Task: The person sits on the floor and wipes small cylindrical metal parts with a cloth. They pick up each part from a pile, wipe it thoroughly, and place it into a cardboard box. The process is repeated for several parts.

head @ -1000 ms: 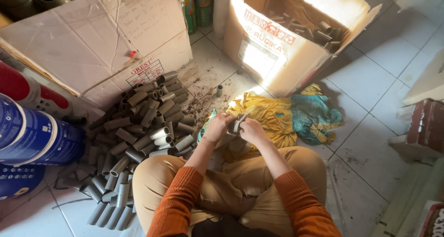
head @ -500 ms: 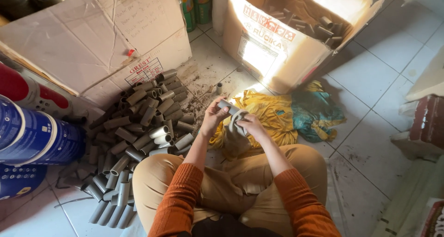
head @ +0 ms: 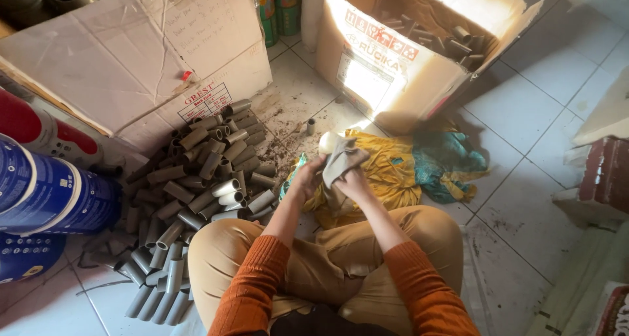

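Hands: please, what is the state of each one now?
Left hand: closed on the short pipe piece.
Right hand: closed on the grey rag.

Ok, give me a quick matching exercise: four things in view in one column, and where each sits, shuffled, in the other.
Things:
1. grey cloth
2. pile of grey pipe pieces
3. open cardboard box
4. blue drum

Places:
A. at the far left edge, lying on its side
B. on the floor left of the person's knees
C. between the left hand and right hand
D. standing ahead, with dark pipe pieces inside

Pairs: 1-C, 2-B, 3-D, 4-A
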